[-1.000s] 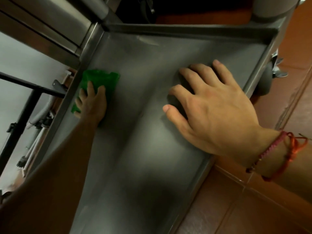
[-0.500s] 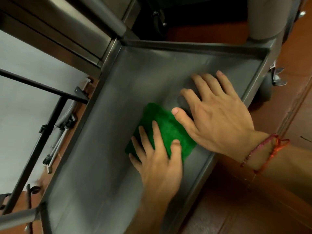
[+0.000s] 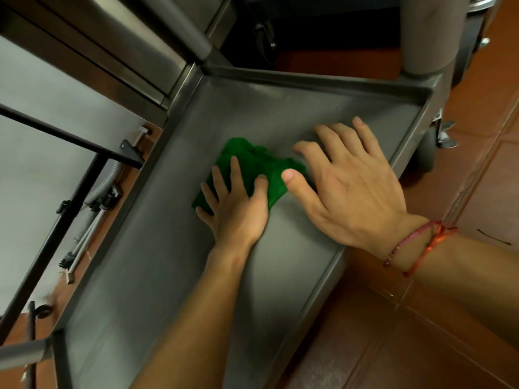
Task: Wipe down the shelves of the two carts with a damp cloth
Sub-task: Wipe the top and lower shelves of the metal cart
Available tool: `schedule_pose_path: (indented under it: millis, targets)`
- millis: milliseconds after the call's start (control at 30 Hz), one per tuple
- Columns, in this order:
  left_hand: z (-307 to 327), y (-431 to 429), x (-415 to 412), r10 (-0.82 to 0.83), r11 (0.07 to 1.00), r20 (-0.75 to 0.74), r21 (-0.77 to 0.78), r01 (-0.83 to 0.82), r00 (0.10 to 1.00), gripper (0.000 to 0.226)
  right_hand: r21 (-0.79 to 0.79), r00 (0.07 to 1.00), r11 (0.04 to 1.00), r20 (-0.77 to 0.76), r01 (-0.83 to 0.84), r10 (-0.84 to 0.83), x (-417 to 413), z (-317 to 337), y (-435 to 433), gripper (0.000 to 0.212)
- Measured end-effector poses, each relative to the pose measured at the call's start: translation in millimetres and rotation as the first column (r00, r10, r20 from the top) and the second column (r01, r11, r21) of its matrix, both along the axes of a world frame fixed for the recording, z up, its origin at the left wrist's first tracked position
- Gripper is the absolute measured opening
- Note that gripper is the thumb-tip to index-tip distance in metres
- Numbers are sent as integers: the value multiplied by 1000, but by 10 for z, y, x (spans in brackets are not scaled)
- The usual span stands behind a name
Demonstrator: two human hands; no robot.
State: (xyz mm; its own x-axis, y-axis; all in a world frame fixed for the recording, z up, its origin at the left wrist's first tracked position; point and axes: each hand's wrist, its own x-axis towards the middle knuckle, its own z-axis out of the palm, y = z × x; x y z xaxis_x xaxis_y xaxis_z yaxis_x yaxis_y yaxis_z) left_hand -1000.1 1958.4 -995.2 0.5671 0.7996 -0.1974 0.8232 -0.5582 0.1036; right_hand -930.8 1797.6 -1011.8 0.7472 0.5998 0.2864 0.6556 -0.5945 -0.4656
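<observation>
A green cloth (image 3: 254, 164) lies on the low steel cart shelf (image 3: 157, 276), near its middle. My left hand (image 3: 234, 209) presses flat on the cloth's near part, fingers spread and straight. My right hand (image 3: 348, 186) rests flat on the shelf just right of the cloth, fingers pointing at the far right rim, thumb tip touching the cloth's edge. A red string bracelet sits on the right wrist.
The shelf has a raised rim all round; a cart post (image 3: 424, 32) rises at its far right corner with a caster (image 3: 438, 138) beside it. Steel cabinet (image 3: 92, 43) and a black frame (image 3: 64, 206) stand to the left. Red tiled floor (image 3: 421, 318) lies to the right.
My left hand swept the cloth from the shelf's left rim across to the right side, then slid it a little back toward the middle. My right hand stayed planted on the shelf.
</observation>
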Motion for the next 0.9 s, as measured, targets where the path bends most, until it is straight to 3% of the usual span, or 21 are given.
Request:
schedule_pose_path:
  millis: [133,333,400,467,567,700,900]
  targets:
    - [45,-166,-18,32,999,-16,-13,-32,999,66,170,998,984,-29,-50,55,30,24,-49,51]
    - [47,-725,-118,13,1000,-69,-19,-14,998,67,542,895,838,-344,-59,285,215,144,-151,31]
    - [24,-896,-138,3,1000,-75,-24,-5,997,68,548,906,831,-298,-96,301,342,164,-247,24]
    - [25,-932,-139,-4,999,-74,-39,1,997,68,453,946,865,-123,-214,299,494,124,-396,22]
    - [75,-740,-185,-118,993,-25,-2,118,993,62,118,944,939,100,-324,314,690,-10,-665,34]
    - [49,-578,-220,-303,953,3,31,303,953,69,-251,922,920,167,-302,348,771,-99,-878,67]
    - [-23,-933,-69,-288,956,-15,60,289,957,78,-248,928,926,172,-284,331,741,-161,-842,67]
